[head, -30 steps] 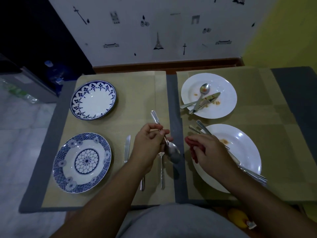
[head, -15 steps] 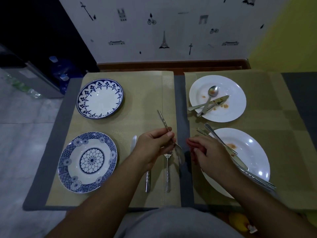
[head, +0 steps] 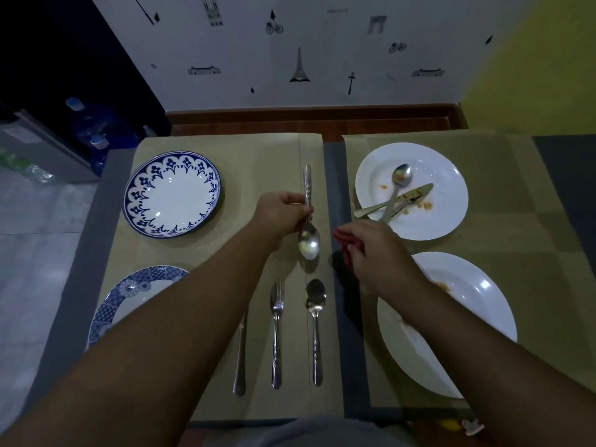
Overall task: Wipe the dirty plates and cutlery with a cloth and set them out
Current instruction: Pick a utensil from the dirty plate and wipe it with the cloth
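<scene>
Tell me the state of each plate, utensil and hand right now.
Left hand, grips held spoon by handle.
Right hand, holds red cloth.
Far white plate, stained, dirty cutlery on it.
Near white plate, stained.
Far blue plate, clean, empty.
Knife, fork, laid spoon, parallel on left mat.

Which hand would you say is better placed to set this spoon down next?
Left. The left hand grips the spoon above the left mat beside the far blue plate; the right hand holds the cloth.

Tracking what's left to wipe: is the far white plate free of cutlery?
No, a dirty spoon and knife lie on the far white plate.
</scene>
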A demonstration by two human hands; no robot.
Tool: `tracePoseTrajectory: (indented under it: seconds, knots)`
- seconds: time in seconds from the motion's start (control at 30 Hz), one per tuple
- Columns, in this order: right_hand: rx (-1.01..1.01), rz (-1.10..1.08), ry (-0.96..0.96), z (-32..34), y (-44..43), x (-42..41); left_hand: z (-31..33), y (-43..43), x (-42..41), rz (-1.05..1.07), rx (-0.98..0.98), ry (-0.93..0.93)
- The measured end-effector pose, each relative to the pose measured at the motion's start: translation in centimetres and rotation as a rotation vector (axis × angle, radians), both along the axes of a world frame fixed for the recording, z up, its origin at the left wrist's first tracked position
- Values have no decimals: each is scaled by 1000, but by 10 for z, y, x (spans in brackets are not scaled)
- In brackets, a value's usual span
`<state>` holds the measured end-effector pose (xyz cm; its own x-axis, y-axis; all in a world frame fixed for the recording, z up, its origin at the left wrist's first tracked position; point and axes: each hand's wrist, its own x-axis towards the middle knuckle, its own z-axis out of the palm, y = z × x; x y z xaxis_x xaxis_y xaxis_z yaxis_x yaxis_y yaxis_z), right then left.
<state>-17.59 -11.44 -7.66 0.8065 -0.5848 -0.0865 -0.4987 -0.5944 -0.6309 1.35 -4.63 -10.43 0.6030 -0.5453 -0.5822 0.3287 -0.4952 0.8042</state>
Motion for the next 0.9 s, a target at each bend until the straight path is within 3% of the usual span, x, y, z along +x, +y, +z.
tracePoseTrajectory:
  seconds: [0.3,0.77,0.9]
  knots:
    - [42,-32,18,-9,-18,33,-32,-33,20,36,109,-9]
    - [40,-45,28,-12,-13,33,-49,-39,12,-74,151,-361]
    - [71,-81,69,-10,-13,24,-45,-32,10,-66,149,-357]
